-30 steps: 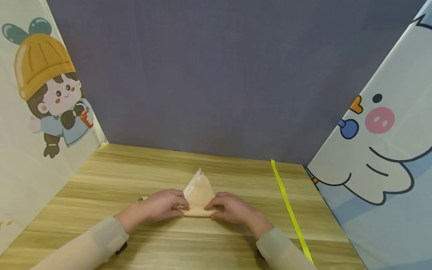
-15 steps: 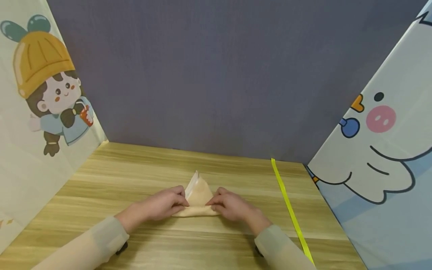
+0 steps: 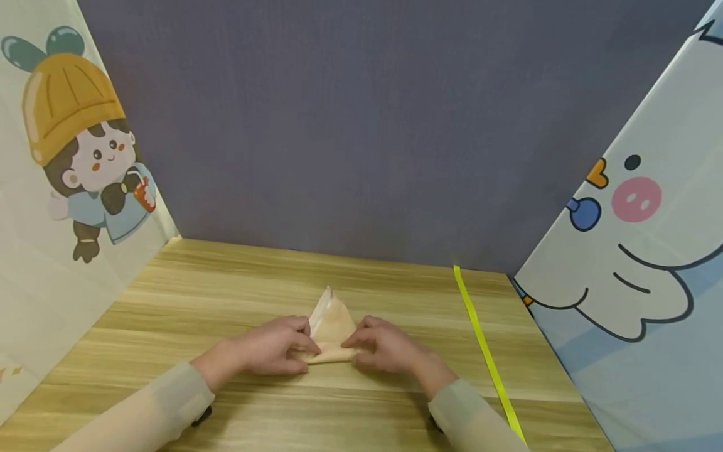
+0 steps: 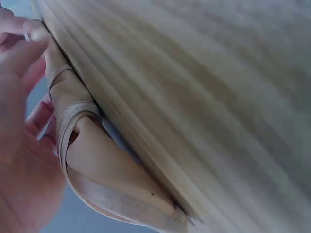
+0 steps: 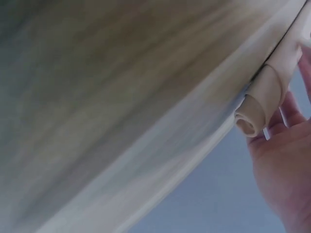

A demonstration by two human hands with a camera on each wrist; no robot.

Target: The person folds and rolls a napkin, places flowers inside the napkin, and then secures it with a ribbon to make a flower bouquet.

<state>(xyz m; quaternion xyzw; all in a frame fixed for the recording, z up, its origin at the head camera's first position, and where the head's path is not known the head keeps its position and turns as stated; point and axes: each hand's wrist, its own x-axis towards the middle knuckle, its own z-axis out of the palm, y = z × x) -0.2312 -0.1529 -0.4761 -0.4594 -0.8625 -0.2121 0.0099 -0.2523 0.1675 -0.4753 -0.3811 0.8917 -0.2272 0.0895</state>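
Note:
A beige cloth [image 3: 334, 320] lies mid-table in the head view, its near side rolled up and its far part a flat triangle with a pale left edge. My left hand [image 3: 273, 346] grips the roll's left part with thumb and fingers. On the right part, my right hand [image 3: 391, 346] holds it the same way. In the left wrist view the rolled cloth [image 4: 109, 162] shows a loose, band-like edge curving away from the roll. A tight spiral end of the roll [image 5: 250, 121] sticks out beside my right palm [image 5: 286, 160] in the right wrist view.
The wood-grain table [image 3: 316, 414] runs back to a dark grey panel [image 3: 350, 125]. A yellow strip [image 3: 486, 345] crosses it to the right of the hands. Side panels with cartoon prints, a child [image 3: 93, 157] and a white animal [image 3: 666, 238], stand left and right.
The cloth's triangle has become shorter and its tip sits slightly nearer and further left. The fingers have pinched up and come down over the roll again. The loose bit left of the left hand is out of sight.

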